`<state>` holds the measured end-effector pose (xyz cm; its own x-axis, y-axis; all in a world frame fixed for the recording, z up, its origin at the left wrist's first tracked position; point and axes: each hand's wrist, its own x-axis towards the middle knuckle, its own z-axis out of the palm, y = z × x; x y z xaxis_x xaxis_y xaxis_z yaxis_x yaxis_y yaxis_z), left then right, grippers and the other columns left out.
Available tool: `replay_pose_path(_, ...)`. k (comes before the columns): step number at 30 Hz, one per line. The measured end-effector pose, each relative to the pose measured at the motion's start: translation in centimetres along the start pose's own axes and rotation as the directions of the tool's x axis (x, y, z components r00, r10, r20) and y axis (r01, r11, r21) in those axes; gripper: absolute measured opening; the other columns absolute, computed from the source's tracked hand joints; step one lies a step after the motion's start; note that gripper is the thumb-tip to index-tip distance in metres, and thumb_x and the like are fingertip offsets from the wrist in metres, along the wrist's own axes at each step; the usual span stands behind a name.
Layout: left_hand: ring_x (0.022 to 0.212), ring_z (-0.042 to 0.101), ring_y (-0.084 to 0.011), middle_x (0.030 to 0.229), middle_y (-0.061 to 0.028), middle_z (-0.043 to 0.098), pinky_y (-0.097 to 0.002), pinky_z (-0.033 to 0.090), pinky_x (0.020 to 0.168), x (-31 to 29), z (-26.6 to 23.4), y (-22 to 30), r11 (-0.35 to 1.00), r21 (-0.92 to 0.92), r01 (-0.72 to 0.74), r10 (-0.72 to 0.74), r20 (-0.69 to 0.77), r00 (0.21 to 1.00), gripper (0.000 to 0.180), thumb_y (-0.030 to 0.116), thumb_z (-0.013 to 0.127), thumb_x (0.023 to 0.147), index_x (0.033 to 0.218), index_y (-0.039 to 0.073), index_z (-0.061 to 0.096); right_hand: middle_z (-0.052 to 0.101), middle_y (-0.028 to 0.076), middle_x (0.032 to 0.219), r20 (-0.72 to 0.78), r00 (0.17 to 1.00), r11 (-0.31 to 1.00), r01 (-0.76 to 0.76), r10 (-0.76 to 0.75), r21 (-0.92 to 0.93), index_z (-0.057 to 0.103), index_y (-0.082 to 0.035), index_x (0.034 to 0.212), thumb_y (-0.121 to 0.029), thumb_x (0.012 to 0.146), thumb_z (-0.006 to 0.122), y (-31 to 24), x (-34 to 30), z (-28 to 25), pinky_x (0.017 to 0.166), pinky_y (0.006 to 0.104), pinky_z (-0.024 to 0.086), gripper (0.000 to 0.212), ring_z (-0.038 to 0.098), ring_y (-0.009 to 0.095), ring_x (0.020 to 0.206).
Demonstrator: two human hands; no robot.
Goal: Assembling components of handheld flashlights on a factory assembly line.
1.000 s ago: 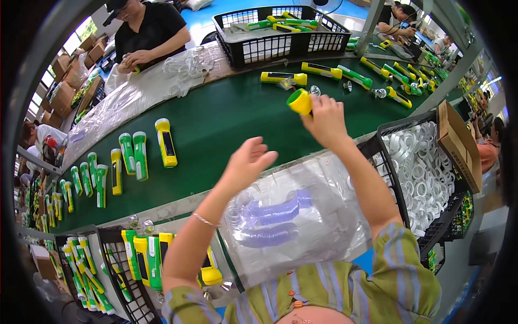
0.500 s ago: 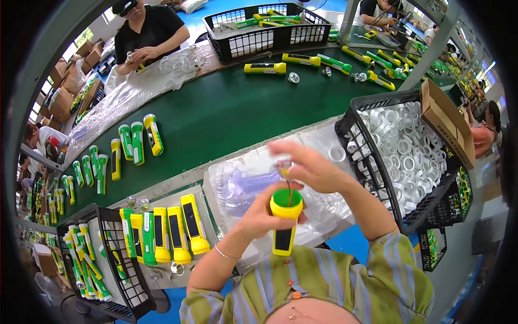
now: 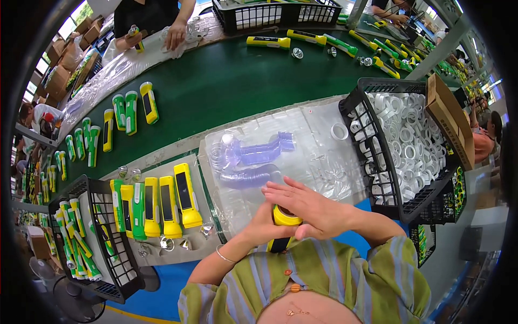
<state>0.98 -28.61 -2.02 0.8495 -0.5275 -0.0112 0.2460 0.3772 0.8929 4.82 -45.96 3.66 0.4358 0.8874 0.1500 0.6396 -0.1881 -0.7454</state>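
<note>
My left hand (image 3: 261,229) is wrapped around a yellow flashlight (image 3: 286,218), held upright close to my body. Over the flashlight's wide head lies my right hand (image 3: 319,210), its fingers stretched out and its thumb beside the yellow rim. The two hands hide most of the flashlight, including whatever is inside the head. Just beyond them, rows of stacked clear lens discs (image 3: 251,178) rest on a plastic-covered table (image 3: 318,156).
Several yellow and green flashlights (image 3: 168,208) stand in a row at left, beside a black crate (image 3: 116,254) of more. A black crate (image 3: 386,186) at right holds white rings (image 3: 404,140). Beyond runs a green conveyor (image 3: 216,86); across it a person (image 3: 145,27) works.
My right hand has come down from above the open flashlight head onto it, and the wire seen there is now hidden. The view has shifted slightly. The person across has moved their hands apart.
</note>
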Motion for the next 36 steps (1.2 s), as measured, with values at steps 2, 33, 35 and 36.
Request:
replay_pose_path(2,0.112,0.048,-0.0198,0.120,-0.0118,0.047,-0.0337,0.041,0.092,-0.3,-0.2,-0.2,0.993,0.041,0.106,-0.107,0.032,0.994,0.078,0.012,0.077,0.066,0.127,-0.002,0.031,0.026,0.022,0.140,-0.012,1.000,1.000,-0.005,0.005,0.003,0.019,0.004,0.136,-0.059,0.084,0.036,0.1,-0.2,0.5,0.108,0.0491,0.010,0.083,0.022,0.035,0.132)
replay_pose_path(33,0.092,0.059,-0.0223,0.113,-0.0155,0.051,-0.0371,0.050,0.080,-0.8,-0.4,-1.2,0.896,-0.444,0.007,-0.029,-0.044,0.999,0.043,0.020,0.053,0.087,0.121,0.000,0.034,0.064,0.007,0.090,-0.443,0.874,0.952,0.065,-0.199,-0.299,0.063,-0.005,0.088,-0.008,0.066,0.066,1.1,-1.6,0.6,0.062,0.0293,0.050,0.022,0.062,0.022,0.078)
replay_pose_path(35,0.094,0.058,-0.0217,0.114,-0.0139,0.050,-0.0372,0.050,0.081,-0.6,0.0,-1.1,0.906,-0.424,0.008,-0.028,-0.040,0.999,0.043,0.018,0.053,0.088,0.121,0.000,0.034,0.063,0.007,0.091,-0.432,0.880,0.948,0.061,-0.199,-0.313,0.062,-0.005,0.089,-0.008,0.066,0.066,1.2,-1.8,0.4,0.063,0.0296,0.050,0.023,0.062,0.022,0.078)
replay_pose_path(36,0.097,0.058,-0.0211,0.116,-0.0123,0.049,-0.0373,0.050,0.082,-0.6,0.0,-1.1,0.916,-0.401,0.009,-0.027,-0.039,0.999,0.042,0.017,0.052,0.088,0.122,0.000,0.034,0.063,0.007,0.092,-0.421,0.884,0.944,0.061,-0.202,-0.324,0.062,-0.006,0.090,-0.009,0.066,0.065,1.2,-1.8,0.3,0.064,0.0299,0.050,0.024,0.062,0.022,0.078)
